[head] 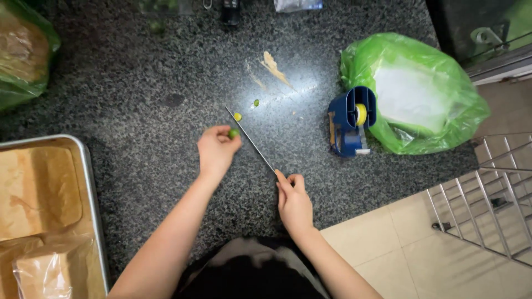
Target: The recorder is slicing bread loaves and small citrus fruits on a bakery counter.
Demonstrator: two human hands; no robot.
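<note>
The dark granite counter (138,83) offers open passage across its middle and upper left, between the metal tray (91,182) at the left edge and the knife (250,139) lying diagonally at centre. Small cut pieces (238,116) sit just beyond the blade tip, beside a pale smear (274,67). On the right side, the blue tape dispenser (349,122) stands touching the green plastic bag (413,91); together they block that flank. A second green bag (22,50) occupies the upper left corner. The strip between knife and dispenser is passable.
</note>
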